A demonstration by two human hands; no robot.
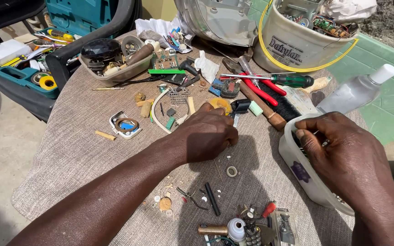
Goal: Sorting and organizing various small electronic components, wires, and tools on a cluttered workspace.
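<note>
The left hand (204, 133) was closed, fingertips pinched on a thin wire (217, 169) just above a small ring (231, 171). The right hand (343, 150) reached into a white tub (297, 171), its fingers curled over the rim; I could not tell if they held something.

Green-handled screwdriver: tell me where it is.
In the head view, the green-handled screwdriver lies at upper right on the table, beside the red-handled pliers, below the white bucket.

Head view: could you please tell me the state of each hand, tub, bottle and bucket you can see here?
Left hand: closed in a loose fist, fingertips down on the cloth; what it pinches cannot be told.
Right hand: fingers curled over the tub's rim.
White tub: open, tilted.
Clear bottle: capped, lying down.
Bucket: upright, open, filled with electronic scrap.
</note>
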